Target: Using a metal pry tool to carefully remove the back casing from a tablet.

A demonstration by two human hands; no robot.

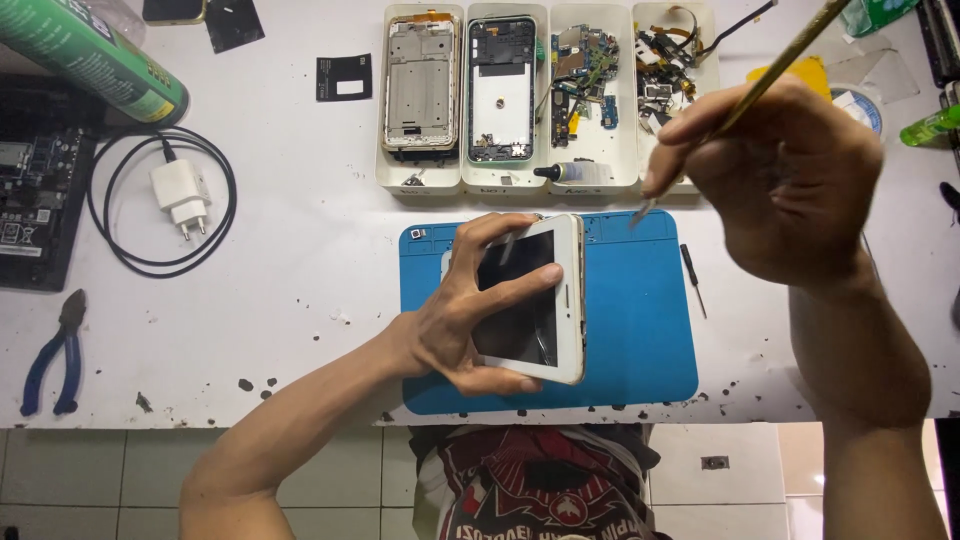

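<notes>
My left hand (470, 315) grips a white smartphone (545, 300) with a dark screen, held tilted on its edge over a blue work mat (640, 340). Thumb and fingers wrap the phone's left side and lower corner. My right hand (775, 175) is raised above the mat's upper right corner and holds a thin metal-tipped tool (740, 95) like a pen, its point just right of the phone's top edge.
A white compartment tray (545, 180) behind the mat holds phone frames and small circuit parts. A small screwdriver (693, 278) lies at the mat's right edge. At left are a white charger with a black cable (182, 195), blue-handled pliers (55, 355) and a green can (90, 55).
</notes>
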